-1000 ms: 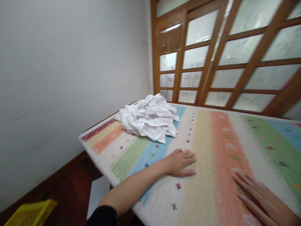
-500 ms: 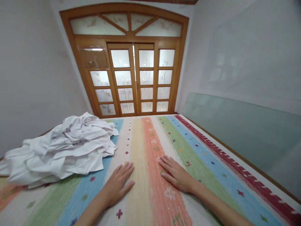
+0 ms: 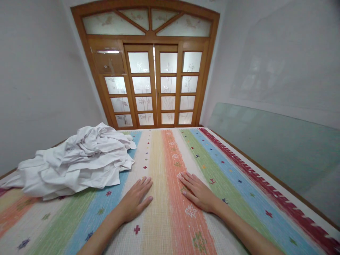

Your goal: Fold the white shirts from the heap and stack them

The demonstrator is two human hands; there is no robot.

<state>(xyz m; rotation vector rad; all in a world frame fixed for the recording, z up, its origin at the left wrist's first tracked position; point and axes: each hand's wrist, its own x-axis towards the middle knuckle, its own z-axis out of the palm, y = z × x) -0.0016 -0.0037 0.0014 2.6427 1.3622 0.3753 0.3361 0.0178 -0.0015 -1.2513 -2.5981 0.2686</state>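
My left hand [image 3: 136,199] lies flat, palm down, on the striped bedspread [image 3: 158,226], over its cream and yellow stripes. The thumb is spread from the fingers, and nothing is held. My right hand [image 3: 198,192] rests in the same way on the orange stripe, fingers stretched out and holding nothing. To the left of my left hand, apart from it, a crumpled heap of white cloth [image 3: 79,159] is piled on the bedspread. How many pieces make up the heap, I cannot tell.
A pale green headboard [image 3: 265,141] runs along the right side against the white wall [image 3: 278,53]. Beyond the bed's far edge stand wooden doors [image 3: 156,95] with frosted glass panes. Another wall [image 3: 39,71] rises on the left.
The view has tilted and shifted slightly, so the room and cloth heap appear a little further right. Both hands stay flat in about the same place on the bedspread.
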